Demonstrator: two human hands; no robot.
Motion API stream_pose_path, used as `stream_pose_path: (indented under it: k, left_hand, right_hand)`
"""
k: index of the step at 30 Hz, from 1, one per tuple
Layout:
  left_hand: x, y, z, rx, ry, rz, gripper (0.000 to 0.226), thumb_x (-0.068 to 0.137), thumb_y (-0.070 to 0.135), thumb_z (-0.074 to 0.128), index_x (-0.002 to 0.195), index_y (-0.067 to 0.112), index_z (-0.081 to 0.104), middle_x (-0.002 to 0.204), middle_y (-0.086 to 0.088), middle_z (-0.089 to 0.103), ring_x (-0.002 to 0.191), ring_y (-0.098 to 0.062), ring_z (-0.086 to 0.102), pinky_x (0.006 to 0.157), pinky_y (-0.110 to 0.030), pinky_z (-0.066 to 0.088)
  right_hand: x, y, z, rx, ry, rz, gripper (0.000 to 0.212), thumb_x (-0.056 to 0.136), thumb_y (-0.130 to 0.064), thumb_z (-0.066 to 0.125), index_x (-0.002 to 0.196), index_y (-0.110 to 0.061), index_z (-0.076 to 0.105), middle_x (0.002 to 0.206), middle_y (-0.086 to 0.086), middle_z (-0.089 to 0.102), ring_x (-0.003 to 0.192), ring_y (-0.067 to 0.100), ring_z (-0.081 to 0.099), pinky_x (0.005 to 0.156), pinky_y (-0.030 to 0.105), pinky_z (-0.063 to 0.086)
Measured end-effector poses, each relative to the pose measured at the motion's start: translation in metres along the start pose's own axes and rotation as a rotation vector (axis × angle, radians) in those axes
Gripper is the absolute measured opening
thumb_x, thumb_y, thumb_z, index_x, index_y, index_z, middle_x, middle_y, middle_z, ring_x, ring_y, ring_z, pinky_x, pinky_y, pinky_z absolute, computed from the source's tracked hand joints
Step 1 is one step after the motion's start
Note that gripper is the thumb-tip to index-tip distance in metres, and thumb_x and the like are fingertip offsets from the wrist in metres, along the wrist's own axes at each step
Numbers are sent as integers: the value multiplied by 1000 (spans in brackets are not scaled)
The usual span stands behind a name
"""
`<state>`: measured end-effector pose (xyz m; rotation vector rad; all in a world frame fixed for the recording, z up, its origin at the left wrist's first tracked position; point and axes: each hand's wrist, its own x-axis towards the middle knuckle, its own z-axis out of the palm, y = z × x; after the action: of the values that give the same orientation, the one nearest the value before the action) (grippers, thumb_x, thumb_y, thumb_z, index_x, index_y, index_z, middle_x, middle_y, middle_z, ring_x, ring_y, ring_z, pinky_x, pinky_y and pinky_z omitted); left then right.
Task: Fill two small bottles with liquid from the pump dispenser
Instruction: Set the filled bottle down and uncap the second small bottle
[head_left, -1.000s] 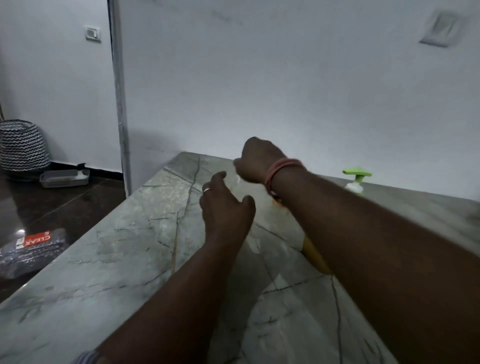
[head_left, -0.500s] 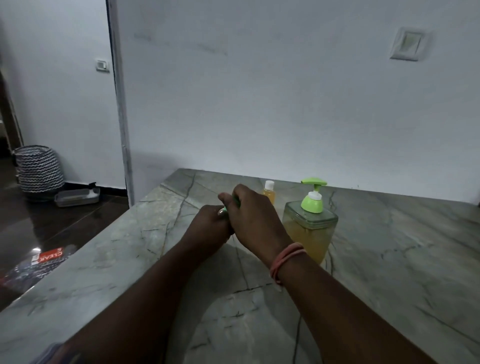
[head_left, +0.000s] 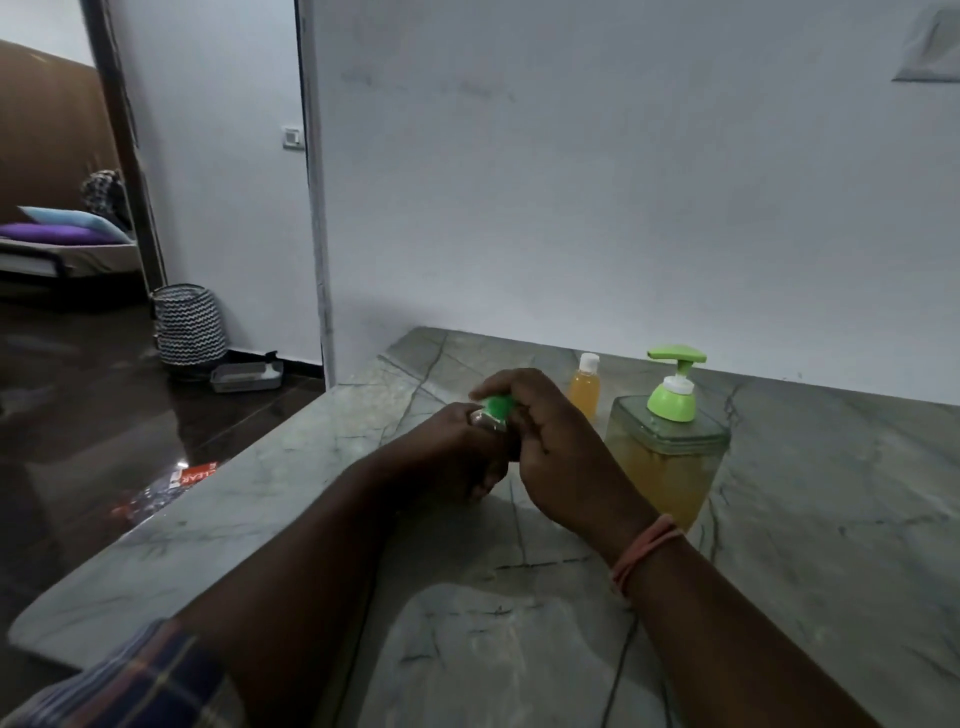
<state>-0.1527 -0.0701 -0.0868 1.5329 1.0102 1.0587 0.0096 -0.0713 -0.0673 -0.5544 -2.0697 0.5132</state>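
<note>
The left hand (head_left: 457, 457) is gripping a small bottle's body, mostly hidden, while the right hand (head_left: 545, 447) is pinching its green screw cap (head_left: 497, 405), likely steadying it for twisting, beside the square clear amber-filled pump dispenser (head_left: 667, 457) on the grey marble counter (head_left: 831, 519).

zigzag basket (head_left: 189, 325) and grey tray (head_left: 245, 375) on dark floor (head_left: 78, 395)

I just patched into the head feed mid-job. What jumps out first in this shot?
Both hands meet at the centre of the marble counter: the left hand holds a small bottle, the right hand grips its green cap. Just right stands the pump dispenser of amber liquid, with a white-capped small bottle, already amber, behind the hands.
</note>
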Motion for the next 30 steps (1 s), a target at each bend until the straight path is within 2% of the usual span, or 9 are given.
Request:
stream_pose_path:
  k: [3,7,12,17,21,23,25,27,30]
  left_hand:
    - [2,-1,2,57,102,66,9,80,16,72,87,11,69,64,-11,66,52,-22,61,46,-27,50]
    - [6,-3,7,203,203,164,23,76,15,73,97,12,67,68,-5,71,60,-20,67,53,-28,55]
    - [9,-5,6,313,217,149,28,84,5,76,108,1,64,79,-10,70,70,-19,68,65,-36,56]
    - [7,-5,4,324,187,137,18,84,5,75,97,13,67,69,1,72,66,-14,69,66,-32,56]
    - [7,-5,7,310,202,209,22,84,13,74,104,18,67,75,3,74,64,-8,68,58,-20,53]
    - [6,-5,12,315,200,223,24,79,21,75,99,32,68,79,10,75,70,-6,71,60,-18,53]
    - [6,-6,15,328,188,227,27,74,25,77,96,39,71,87,9,76,81,-12,74,66,-25,58]
    - [8,-8,13,364,186,218,27,77,21,78,103,26,72,86,-2,76,80,-19,74,69,-35,60]
    - [10,-9,10,412,206,192,26,86,12,76,109,4,66,84,-9,75,74,-19,73,69,-40,59]
  right_hand:
    - [-2,5,10,48,163,163,38,97,-18,48,133,-30,41,121,-9,51,108,2,53,89,22,48]
    - [-1,11,14,-145,360,208,23,91,-36,60,110,-24,54,97,-4,53,84,4,53,69,18,48]
    - [0,18,11,-107,323,159,4,92,-18,59,95,-20,58,93,-3,59,86,6,57,70,16,49]
    - [-1,18,9,53,253,170,31,92,3,48,107,-20,62,108,-5,60,101,4,56,88,29,53]
    - [-1,15,15,136,304,246,33,92,-21,58,123,-31,53,112,-10,52,98,4,55,77,30,56]
    - [-1,15,17,82,353,315,29,90,-37,60,117,-30,53,105,-8,53,92,4,55,74,26,54]
    - [-1,15,16,26,381,311,17,90,-35,61,105,-26,59,100,-6,58,91,7,58,74,23,54]
    - [-1,14,14,7,362,256,14,94,-19,57,105,-24,64,104,-7,62,97,4,58,81,21,53]
    - [-3,12,11,154,258,221,43,94,1,47,125,-25,58,120,-11,60,113,0,53,94,19,49]
